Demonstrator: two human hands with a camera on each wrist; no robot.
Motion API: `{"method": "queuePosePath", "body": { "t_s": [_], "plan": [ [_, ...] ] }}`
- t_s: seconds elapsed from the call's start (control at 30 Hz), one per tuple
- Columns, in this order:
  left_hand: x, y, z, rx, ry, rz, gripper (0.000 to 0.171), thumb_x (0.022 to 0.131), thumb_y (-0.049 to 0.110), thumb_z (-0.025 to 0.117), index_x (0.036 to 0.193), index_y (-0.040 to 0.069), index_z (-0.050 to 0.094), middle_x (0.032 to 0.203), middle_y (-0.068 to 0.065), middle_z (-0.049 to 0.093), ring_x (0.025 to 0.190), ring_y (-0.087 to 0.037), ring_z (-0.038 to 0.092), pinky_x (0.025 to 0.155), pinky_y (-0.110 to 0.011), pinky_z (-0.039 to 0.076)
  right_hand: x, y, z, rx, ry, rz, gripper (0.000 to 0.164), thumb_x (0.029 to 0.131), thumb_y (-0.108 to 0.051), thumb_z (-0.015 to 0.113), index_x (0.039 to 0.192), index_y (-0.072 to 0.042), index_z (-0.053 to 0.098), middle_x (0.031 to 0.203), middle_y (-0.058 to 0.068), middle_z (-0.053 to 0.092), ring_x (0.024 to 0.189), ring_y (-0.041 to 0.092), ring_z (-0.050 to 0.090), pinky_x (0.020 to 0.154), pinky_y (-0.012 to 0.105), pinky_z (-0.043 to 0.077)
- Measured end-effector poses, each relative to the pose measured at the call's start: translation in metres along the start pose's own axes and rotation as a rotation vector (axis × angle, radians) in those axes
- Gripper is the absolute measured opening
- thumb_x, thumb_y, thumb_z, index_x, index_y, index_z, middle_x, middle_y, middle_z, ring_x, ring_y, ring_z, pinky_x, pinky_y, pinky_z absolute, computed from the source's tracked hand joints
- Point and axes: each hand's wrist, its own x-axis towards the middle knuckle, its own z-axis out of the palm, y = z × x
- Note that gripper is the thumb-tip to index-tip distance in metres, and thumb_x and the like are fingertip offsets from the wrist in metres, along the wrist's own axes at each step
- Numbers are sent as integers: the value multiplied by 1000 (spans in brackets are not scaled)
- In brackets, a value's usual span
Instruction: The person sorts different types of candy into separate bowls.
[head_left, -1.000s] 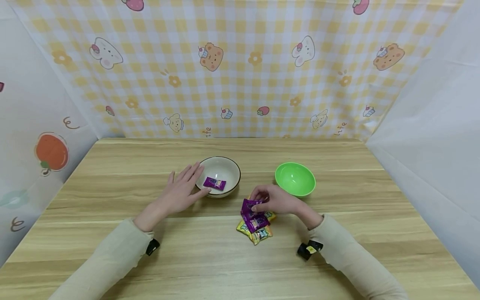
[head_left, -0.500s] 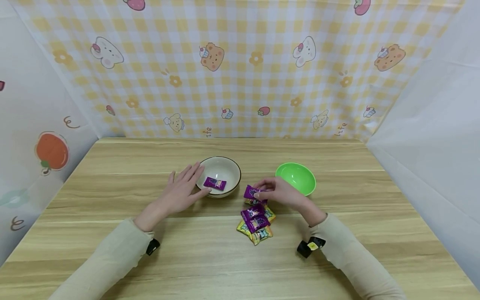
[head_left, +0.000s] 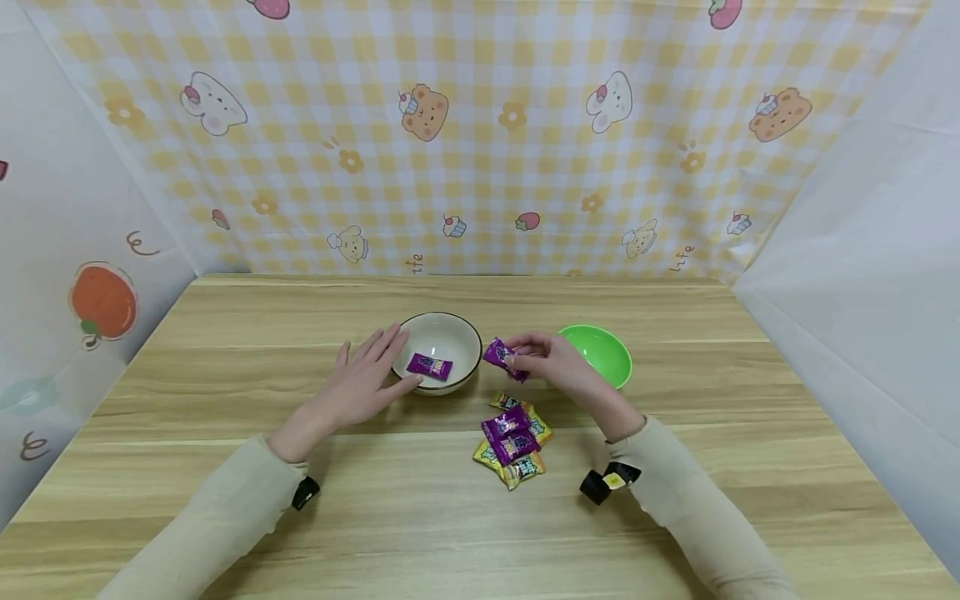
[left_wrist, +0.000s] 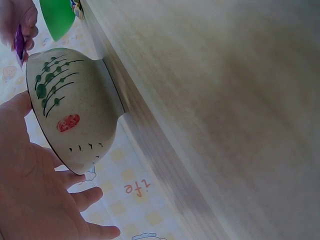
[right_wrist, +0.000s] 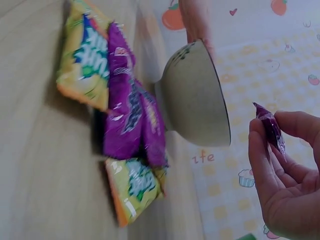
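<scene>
My right hand (head_left: 558,367) pinches a purple candy packet (head_left: 504,358) between thumb and fingers, held up just right of the cream bowl (head_left: 457,329). In the right wrist view the pinched packet (right_wrist: 271,129) shows edge-on, above the level of the table. My left hand (head_left: 363,383) lies with straight fingers against the bowl's left rim. Another purple packet (head_left: 430,367) lies inside that bowl. In the left wrist view the bowl's outer wall (left_wrist: 75,105) bears green leaves and a red mark. Several purple and yellow candy packets (head_left: 513,448) lie in a pile in front of my right hand.
A green bowl (head_left: 611,358) stands behind my right hand, which partly covers it. The wooden table (head_left: 390,525) runs back to a yellow checked cloth (head_left: 480,167). White sheets (head_left: 862,250) hang at both sides.
My right hand has lifted a purple packet off the pile and carried it back, up beside the cream bowl. A small yellow packet under it is now uncovered. My left hand has stayed still.
</scene>
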Motion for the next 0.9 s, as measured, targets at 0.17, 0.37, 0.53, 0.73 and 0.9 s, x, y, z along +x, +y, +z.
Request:
{"method": "queuePosePath", "body": {
  "t_s": [0.17,0.37,0.53,0.73,0.9],
  "plan": [
    [0,-1,1,0,-2,2,78,86,60,34,142,8,14,146,-11,9,130,-33,9,94,-61,2,6,-6,3,26,6,-52,31,83,-12,61,111,2,55,89,13,60,79,23,59,74,41,47],
    [1,-1,1,-3,1,3,77,87,58,36,142,8,15,145,-11,10,129,-33,10,94,-62,2,16,-13,8,32,40,-63,30,84,-13,61,110,0,55,91,13,58,79,23,59,74,38,47],
    [0,-1,0,-10,-1,-1,78,86,59,35,142,9,14,146,-10,10,130,-32,10,94,-61,2,26,-20,13,59,80,-52,29,83,-12,62,108,0,56,92,14,58,79,23,59,75,40,47],
    [1,-1,1,-4,-1,-1,78,86,60,34,142,9,14,145,-11,11,129,-33,10,94,-62,2,37,-26,21,110,94,-6,30,82,-11,63,109,0,56,92,14,58,80,22,58,78,40,46],
    [1,-1,1,-5,0,1,79,85,61,34,142,9,15,145,-11,11,129,-34,11,94,-62,3,45,-27,28,110,98,-4,29,82,-7,62,109,2,56,93,14,58,82,22,58,72,31,48]
  ]
}}
